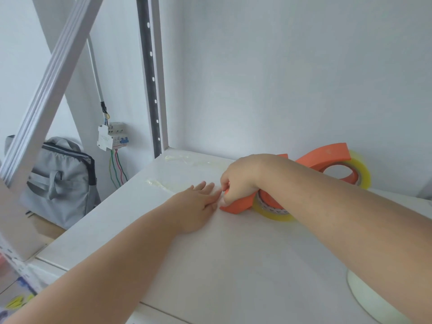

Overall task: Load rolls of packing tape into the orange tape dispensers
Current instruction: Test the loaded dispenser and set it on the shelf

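On the white shelf (210,249) lies an orange tape dispenser (238,205) with a yellowish clear tape roll (271,212) in it. My right hand (240,178) grips its front end from above, fingers curled round it. My left hand (198,204) lies flat on the shelf just left of the dispenser's nose, fingertips nearly touching it. A second orange dispenser (327,155) holding a tape roll (361,169) stands behind my right forearm against the back wall.
Strips of clear tape (163,184) stick to the shelf near its far left corner. A pale roll (367,298) shows at the lower right under my forearm. A perforated upright post (152,78) rises at the shelf corner. A grey bag (58,181) and a breaker box (112,137) sit to the left.
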`<state>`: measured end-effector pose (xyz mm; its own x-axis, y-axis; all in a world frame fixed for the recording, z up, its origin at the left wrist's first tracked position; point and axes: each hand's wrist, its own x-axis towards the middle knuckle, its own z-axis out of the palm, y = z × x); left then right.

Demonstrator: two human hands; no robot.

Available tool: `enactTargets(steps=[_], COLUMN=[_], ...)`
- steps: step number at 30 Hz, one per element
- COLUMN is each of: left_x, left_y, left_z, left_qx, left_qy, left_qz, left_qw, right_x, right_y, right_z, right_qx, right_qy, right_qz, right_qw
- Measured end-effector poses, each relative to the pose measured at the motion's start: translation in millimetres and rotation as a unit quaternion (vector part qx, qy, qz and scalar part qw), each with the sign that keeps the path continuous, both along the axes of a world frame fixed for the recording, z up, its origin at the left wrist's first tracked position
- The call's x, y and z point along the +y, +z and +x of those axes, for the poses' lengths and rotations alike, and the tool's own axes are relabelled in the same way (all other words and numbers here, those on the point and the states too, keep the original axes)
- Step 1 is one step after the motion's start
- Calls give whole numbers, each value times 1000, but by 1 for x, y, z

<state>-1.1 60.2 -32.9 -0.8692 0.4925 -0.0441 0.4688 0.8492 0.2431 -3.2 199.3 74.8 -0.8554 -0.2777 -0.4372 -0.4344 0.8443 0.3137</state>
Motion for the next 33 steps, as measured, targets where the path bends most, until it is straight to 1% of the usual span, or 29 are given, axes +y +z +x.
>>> enactTargets(steps=[4, 8, 12, 18, 23, 26, 30, 33], left_x=[3, 12, 18, 14, 13, 11, 11, 10], left_y=[2, 8, 14, 7, 4, 3, 4, 3], left_z=[0, 2, 7, 5, 4, 4, 3, 3], left_qx=[-6, -13, -7, -3, 3, 2, 1, 2], left_qy=[13, 53, 92, 75, 77, 77, 76, 80], left_qz=[-15, -26, -13, -11, -2, 6, 14, 14], left_qw=[1000, 998, 996, 997, 997, 997, 997, 997], right_x=[-1, -1, -2, 11, 23, 24, 59, 84], right_y=[1, 3, 2, 2, 1, 0, 1, 1], right_z=[2, 3, 2, 1, 5, 3, 9, 15], right_qx=[0, 2, 5, -12, -6, -17, -30, -13], right_qy=[-5, -11, -13, -61, -60, -74, -109, -135], right_qz=[-2, -6, 0, -3, -10, -12, -1, -51], right_qw=[1000, 1000, 1000, 998, 998, 997, 994, 989])
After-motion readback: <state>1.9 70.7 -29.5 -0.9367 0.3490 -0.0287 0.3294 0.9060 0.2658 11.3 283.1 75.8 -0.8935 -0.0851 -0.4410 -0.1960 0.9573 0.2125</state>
